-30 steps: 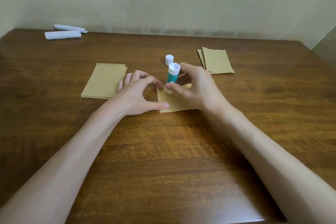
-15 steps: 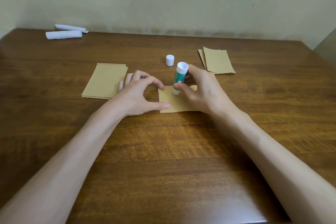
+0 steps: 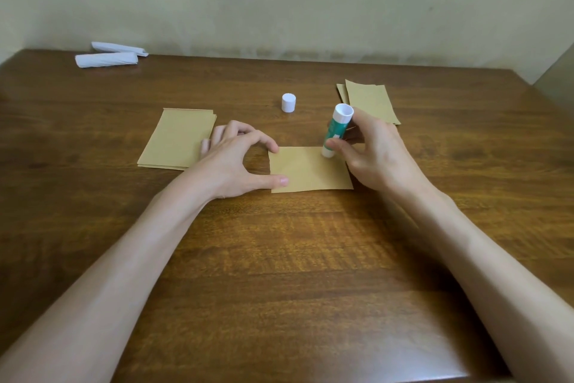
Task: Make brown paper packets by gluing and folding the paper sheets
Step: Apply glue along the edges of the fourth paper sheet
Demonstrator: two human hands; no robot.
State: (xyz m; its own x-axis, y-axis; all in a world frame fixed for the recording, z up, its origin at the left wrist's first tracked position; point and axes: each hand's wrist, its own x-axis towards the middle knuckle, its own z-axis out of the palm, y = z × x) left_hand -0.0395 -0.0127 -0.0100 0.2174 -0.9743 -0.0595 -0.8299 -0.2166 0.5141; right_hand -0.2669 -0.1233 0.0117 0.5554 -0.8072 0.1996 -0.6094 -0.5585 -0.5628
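Right hand (image 3: pixel 377 156) presses glue stick (image 3: pixel 337 129) onto brown sheet (image 3: pixel 307 169) pinned by left hand (image 3: pixel 236 162).

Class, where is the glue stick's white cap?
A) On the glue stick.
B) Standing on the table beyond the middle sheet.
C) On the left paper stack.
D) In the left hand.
B: the cap stands alone on the table, apart from the glue stick in the right hand.

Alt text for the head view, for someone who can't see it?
The right hand holds an uncapped green-and-white glue stick tip-down on the far right corner of a brown paper sheet, which the left hand pins to the wooden table. Nearby lie a white cylindrical cap and brown paper stacks left and right.
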